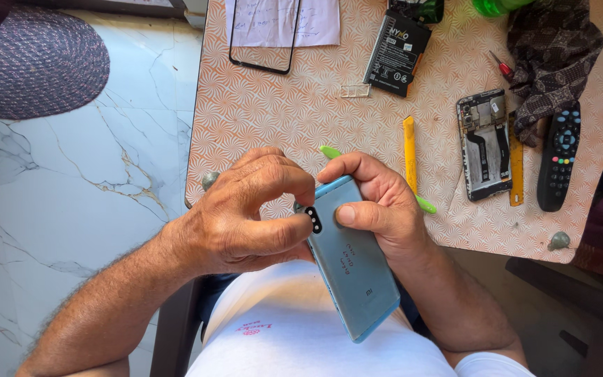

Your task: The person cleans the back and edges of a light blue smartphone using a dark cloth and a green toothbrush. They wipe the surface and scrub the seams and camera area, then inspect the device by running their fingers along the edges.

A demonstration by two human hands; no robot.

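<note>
Phone point(347, 262) slants diagonally, camera end toward table point(280, 105).

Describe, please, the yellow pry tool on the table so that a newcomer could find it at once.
Start at the patterned table. Above the right hand lies the yellow pry tool, a slim upright strip left of the opened phone body. Unlike the green tool partly hidden behind the hand, it lies in full view.

A small table point(259, 105) with a patterned orange-and-white top stands in bright daylight. Left of the table lies a white marble floor point(71, 209) with grey and tan veins. Beyond the table's left edge, on that floor, sits a round woven purple mat point(33, 63). Right of the table the ground is dark and shadowed.
</note>
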